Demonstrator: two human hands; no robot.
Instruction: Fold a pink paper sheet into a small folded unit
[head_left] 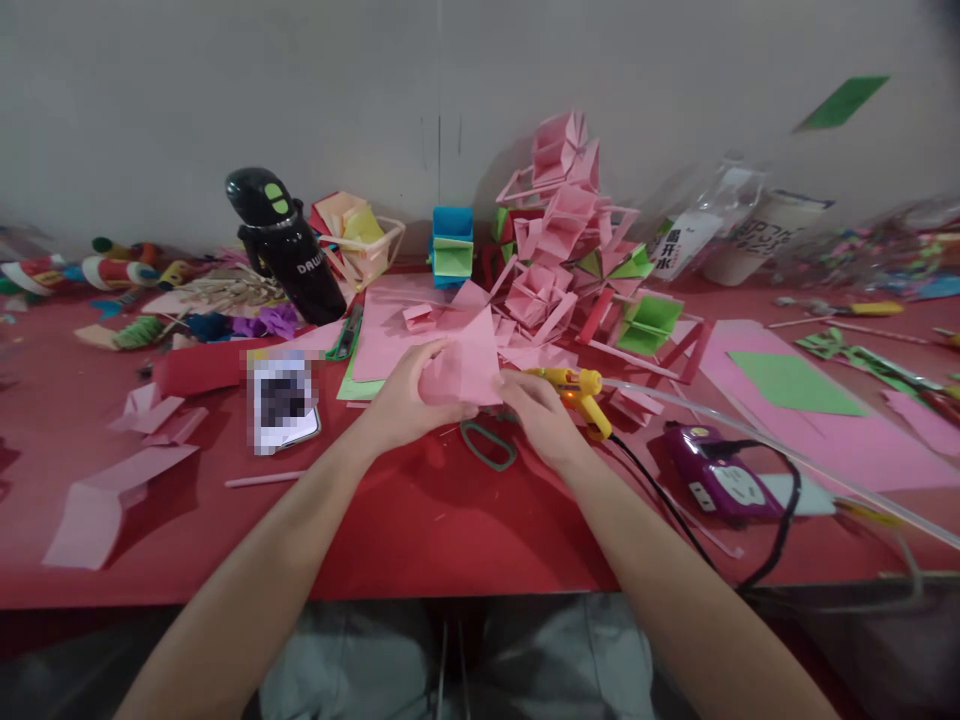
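Observation:
Both my hands hold a pink sheet of paper (466, 362) just above the red table (420, 520). My left hand (409, 400) grips its left edge with fingers curled round it. My right hand (538, 415) pinches its lower right corner. A yellow glue gun (577, 390) lies just right of my right hand. Green-handled scissors (487, 445) rest on the table below the paper, between my hands.
A pile of folded pink and green paper shapes (562, 250) stands behind. A black bottle (289, 245) is at the back left, a phone (283, 400) left of my hands, a purple power strip (712, 475) with black cable at the right. Pink scraps (105, 500) lie at the left.

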